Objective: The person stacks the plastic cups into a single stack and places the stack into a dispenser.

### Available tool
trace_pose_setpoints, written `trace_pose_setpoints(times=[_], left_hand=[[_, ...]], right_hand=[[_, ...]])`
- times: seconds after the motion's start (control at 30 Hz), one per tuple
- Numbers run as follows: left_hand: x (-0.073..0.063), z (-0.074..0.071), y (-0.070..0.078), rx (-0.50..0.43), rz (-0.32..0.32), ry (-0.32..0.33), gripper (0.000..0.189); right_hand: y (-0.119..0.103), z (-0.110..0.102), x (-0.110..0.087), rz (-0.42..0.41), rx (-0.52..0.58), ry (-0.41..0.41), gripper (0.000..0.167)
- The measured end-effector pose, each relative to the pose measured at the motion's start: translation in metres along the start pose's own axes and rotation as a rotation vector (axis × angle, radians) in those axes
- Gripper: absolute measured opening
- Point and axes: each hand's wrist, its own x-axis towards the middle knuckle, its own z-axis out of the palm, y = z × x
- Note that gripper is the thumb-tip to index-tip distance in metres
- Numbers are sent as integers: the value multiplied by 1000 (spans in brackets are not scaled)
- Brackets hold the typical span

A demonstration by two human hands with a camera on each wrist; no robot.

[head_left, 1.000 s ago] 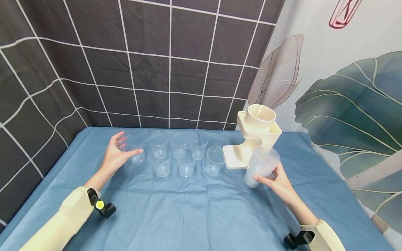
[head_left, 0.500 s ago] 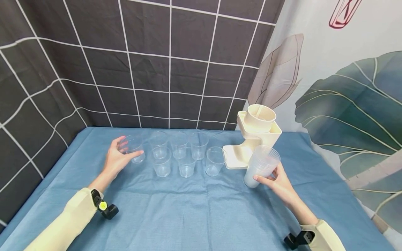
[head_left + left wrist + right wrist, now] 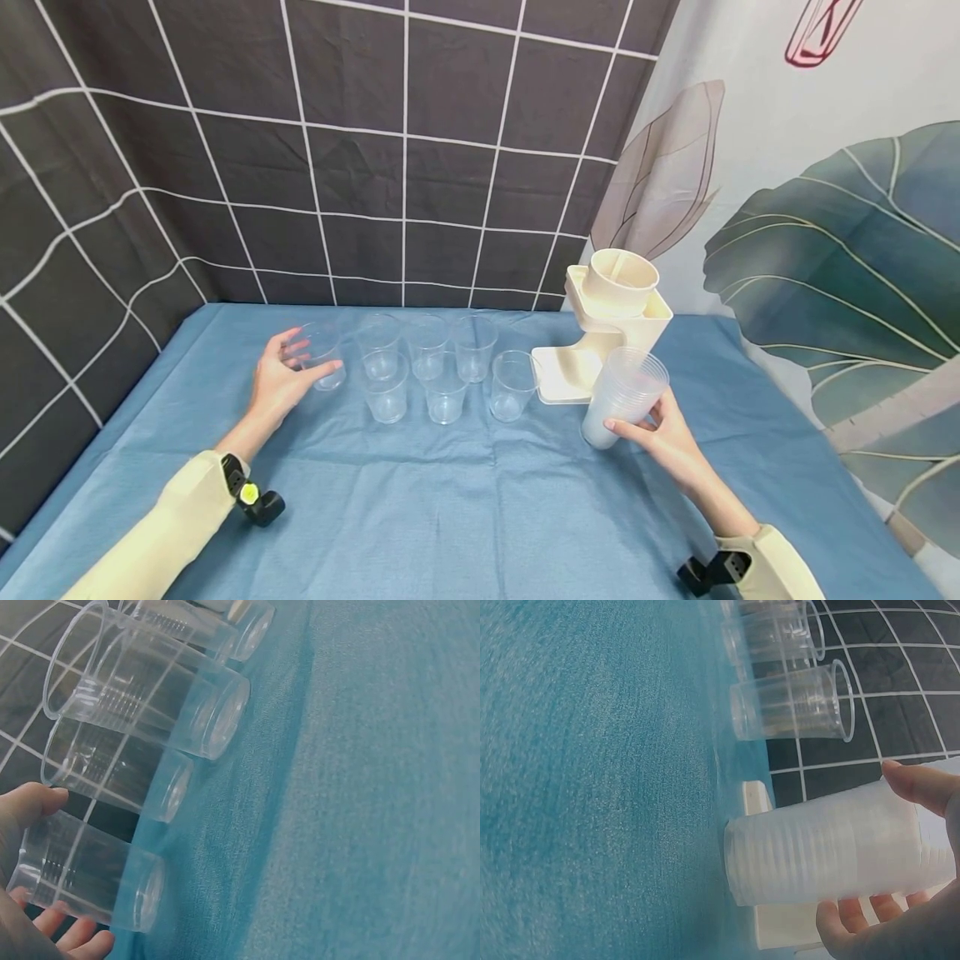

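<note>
At the left end of the rows stands a clear plastic cup (image 3: 327, 354), with my left hand (image 3: 283, 375) around it. The thumb lies across its near side by the rim, and the other fingers are behind it. In the left wrist view this cup (image 3: 94, 870) sits between thumb and fingers, its base on the cloth. My right hand (image 3: 667, 437) holds a tall stack of nested plastic cups (image 3: 618, 400), tilted, thumb in front and fingers behind. The right wrist view shows the stack (image 3: 825, 844) with its base end toward the blue cloth.
Several clear cups, such as this front one (image 3: 387, 392) and this right one (image 3: 513, 387), stand close together in two rows. A cream dispenser-like stand (image 3: 562, 375) with a round tube on top is behind the stack. The blue cloth (image 3: 420, 508) covers the table against a dark grid backdrop.
My left hand has come slightly right and its fingers have drawn in around the left cup. The right hand and its stack have stayed still.
</note>
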Motion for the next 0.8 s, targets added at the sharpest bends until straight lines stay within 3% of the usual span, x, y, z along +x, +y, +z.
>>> trace_pose_setpoints(times=[0.53,0.8], left_hand=[[-1,1,-1,14,28,-1,85],[-4,-1,0,-9,2,8,87]], right_hand=[[1,0,1,-11,11,-5,87],[1,0,0,-11,8,-2,87]])
